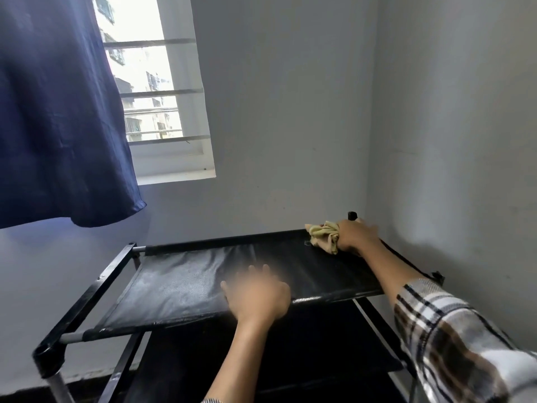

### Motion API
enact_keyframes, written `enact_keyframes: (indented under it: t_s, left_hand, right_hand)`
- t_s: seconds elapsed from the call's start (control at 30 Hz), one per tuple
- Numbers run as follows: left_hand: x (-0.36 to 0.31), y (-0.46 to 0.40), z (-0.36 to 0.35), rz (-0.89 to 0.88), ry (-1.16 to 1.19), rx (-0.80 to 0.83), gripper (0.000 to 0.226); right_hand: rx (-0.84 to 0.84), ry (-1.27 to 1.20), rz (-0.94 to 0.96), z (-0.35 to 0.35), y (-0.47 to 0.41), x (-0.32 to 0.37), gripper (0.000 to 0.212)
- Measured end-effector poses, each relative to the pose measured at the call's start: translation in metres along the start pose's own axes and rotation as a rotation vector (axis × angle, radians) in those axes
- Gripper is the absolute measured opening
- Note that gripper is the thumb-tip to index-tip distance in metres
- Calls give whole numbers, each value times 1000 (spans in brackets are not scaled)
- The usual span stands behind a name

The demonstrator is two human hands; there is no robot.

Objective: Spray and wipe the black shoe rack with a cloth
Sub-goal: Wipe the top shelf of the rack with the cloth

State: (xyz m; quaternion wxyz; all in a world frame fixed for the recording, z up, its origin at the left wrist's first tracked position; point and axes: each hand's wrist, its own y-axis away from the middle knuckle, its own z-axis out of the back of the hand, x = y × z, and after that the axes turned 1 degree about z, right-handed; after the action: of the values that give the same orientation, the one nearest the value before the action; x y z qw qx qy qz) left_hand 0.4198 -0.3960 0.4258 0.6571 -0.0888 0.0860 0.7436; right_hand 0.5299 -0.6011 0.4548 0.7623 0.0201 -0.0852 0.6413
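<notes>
Grey corner, window left. Your right hand gripped the bunched cloth at the shoe rack top's far-right end; unwiped length ran leftward. Left hand blurred, fingers apparently spread, empty.

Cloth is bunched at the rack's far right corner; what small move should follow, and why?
Probably drag the crumpled yellowish cloth, gripped by the right hand, leftward across the black fabric top shelf: that stretch looks greyish, while the blurred left hand is over the shelf's front.
</notes>
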Motion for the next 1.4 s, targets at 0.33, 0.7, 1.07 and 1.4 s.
enact_keyframes:
  t_s: [0.33,0.7,1.07,1.4]
  left_hand:
    - [2,-3,-1,31,21,-54,57]
    - [1,-2,0,26,1,-51,56]
    - [-1,-3,-1,37,28,-68,57]
    - [1,0,4,-25,-31,-13,56]
  right_hand:
    - [172,-59,352,-5,54,89,23]
    - [32,-30,151,5,37,11,28]
    - [257,-46,294,9,90,61,22]
    - [124,-80,-23,21,89,12,31]
